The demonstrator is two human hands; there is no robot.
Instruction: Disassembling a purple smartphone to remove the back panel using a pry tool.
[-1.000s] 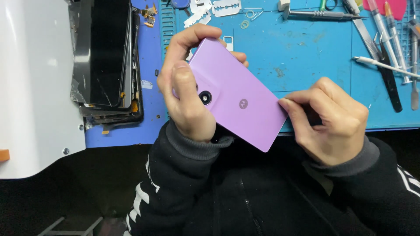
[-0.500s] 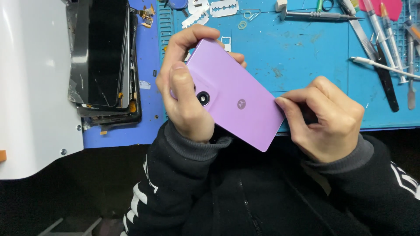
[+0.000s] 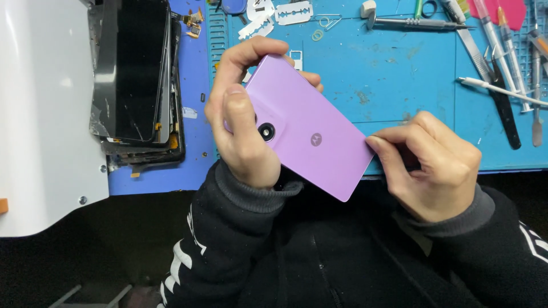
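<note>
1. Blue matting [image 3: 399, 85] is seen from the head camera, spread over the bench, with a darker blue mat [image 3: 194, 165] laid at its left edge and a white housing [image 3: 40, 114] filling the far left.
2. A lilac phone back cover [image 3: 319, 128] is held tilted above the near edge of the matting, between the two hands, its round camera opening [image 3: 266, 132] facing up and a small round emblem near its middle.
3. The cover's upper end is gripped by the left hand [image 3: 242, 120]: the thumb is pressed flat on the lilac face beside the camera opening, and the fingers are curled round the far edge.
4. The cover's right edge is met by the right hand [image 3: 434, 162], whose thumb and forefinger are pinched together there; whether something thin is held between them cannot be told.
5. A stack of cracked black screens [image 3: 137, 80] is seen lying on the darker mat, just beside the white housing.
6. Along the far edge, a razor blade [image 3: 294, 11], a small ring [image 3: 317, 35] and a screwdriver [image 3: 411, 21] are laid out.
7. At the right, tweezers [image 3: 474, 48], a black spudger [image 3: 505, 111] and a white-handled tool [image 3: 496, 86] are found lying close together, and a red pick-shaped piece [image 3: 508, 11] is set at the top corner.
8. Black sleeves with white markings are worn on both arms.
</note>
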